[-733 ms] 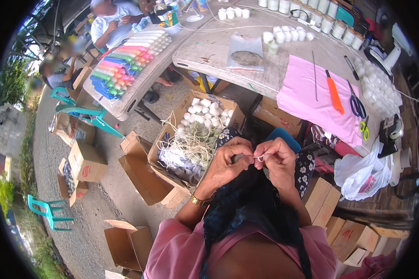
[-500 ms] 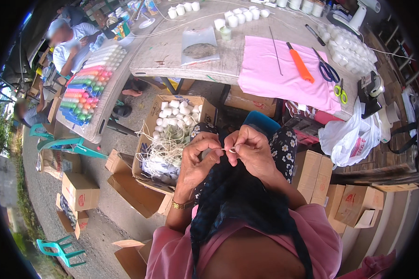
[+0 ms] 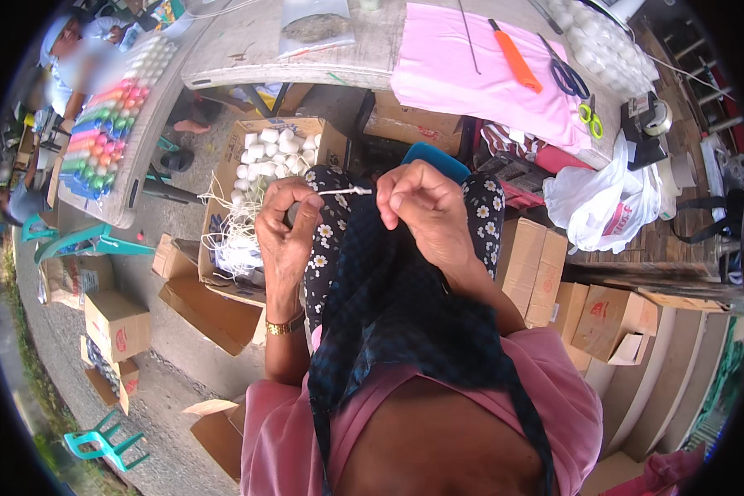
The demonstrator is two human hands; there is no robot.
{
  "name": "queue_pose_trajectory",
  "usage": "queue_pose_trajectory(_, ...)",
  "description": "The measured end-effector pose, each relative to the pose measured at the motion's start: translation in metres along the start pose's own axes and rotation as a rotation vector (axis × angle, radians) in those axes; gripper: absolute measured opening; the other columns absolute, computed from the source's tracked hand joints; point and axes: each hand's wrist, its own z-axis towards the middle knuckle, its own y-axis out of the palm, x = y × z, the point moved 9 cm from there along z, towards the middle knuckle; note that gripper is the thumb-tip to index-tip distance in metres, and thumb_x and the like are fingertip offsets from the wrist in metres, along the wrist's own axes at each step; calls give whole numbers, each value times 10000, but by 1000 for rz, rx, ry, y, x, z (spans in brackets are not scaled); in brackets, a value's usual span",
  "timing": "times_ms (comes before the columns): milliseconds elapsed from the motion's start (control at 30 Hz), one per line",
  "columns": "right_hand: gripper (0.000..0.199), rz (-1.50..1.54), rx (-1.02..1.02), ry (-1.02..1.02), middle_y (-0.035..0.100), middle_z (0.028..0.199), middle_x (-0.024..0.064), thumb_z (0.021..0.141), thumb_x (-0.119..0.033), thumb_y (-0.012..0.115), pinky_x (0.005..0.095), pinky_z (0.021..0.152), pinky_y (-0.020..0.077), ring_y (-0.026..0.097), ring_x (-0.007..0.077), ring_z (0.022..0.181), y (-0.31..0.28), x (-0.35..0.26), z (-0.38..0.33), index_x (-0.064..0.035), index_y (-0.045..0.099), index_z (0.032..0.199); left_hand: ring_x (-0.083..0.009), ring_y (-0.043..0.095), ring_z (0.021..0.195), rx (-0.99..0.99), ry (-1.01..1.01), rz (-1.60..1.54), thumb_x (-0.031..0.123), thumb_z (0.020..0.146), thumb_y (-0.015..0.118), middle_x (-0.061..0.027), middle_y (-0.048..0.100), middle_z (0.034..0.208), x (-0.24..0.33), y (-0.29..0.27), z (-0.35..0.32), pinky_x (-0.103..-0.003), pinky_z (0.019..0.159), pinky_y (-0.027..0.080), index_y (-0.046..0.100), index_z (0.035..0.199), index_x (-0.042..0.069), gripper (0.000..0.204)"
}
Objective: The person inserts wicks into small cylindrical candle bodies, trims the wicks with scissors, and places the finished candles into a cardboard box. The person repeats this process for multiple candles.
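At the frame's centre, the left hand (image 3: 285,223) pinches a short white cord (image 3: 336,192) between thumb and finger, its lumpy, seemingly knotted end pointing right. The right hand (image 3: 423,207), fingers loosely curled, is just beside that end; whether it grips anything, I cannot tell. The step looks like knotting; tightening would call for a steady left pinch and a right-hand pull.

Grey tbl (image 3: 240,51) w/ pink cloth (image 3: 456,84)
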Motion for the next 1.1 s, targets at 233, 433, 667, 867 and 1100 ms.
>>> queue_pose_trajectory(233,39,-678,38,78,620,937,82,875,-6,569,230,635,460,551,87,704,-29,10,31,-12,586,910,-96,548,628,43,-228,-310,56,845,569,-45,562,833,-52,-17,-9,-233,583,438,599,783,-8,93)
queue_pose_trajectory(433,310,-1570,-84,-667,613,1062,125,787,-141,669,397,815,487,590,291,1013,34,-36,170,-68,610,1082,-214,607,586,216,-10,371,154,866,573,-143,626,735,-26,-31,30,-332,547,458,660,987,51,181)
queue_pose_trajectory(667,604,-1668,-94,-377,582,1149,163,701,-277,766,404,882,469,556,319,1069,11,25,268,-100,566,1243,-333,631,893,197,363,930,182,834,557,-138,650,982,-2,-3,177,-566,1019,323,617,1151,84,337)
queue_pose_trajectory(867,556,-985,229,-321,586,1164,146,736,-241,763,343,910,439,553,245,1066,-26,1,250,-81,570,1233,-253,675,896,80,10,1292,308,777,605,-141,668,1045,-13,22,276,-598,1028,272,641,1106,38,428)
queue_pose_trajectory(1100,568,-418,272,-349,610,1090,142,769,-259,759,302,898,422,558,197,1003,-54,2,249,24,546,1214,-240,644,713,-163,-332,669,281,696,645,-138,674,937,-50,13,319,-389,767,456,680,990,0,408)
